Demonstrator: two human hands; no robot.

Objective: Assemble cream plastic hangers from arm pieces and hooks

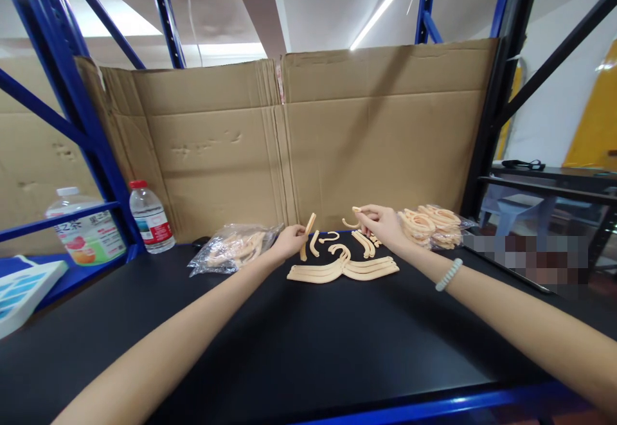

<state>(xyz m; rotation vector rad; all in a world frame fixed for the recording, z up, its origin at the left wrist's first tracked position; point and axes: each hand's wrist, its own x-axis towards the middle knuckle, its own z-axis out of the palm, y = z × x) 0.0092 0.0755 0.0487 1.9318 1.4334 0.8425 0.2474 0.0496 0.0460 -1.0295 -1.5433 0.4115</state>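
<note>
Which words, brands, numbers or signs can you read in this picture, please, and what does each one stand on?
"茶", as far as I can tell: on the large clear plastic bottle with a white cap; its other characters are too blurred, or cut by the blue metal bar, to read surely.
Lettering on the clear plastic bottle with a red cap: too small and blurred.
I can read nothing else.
</note>
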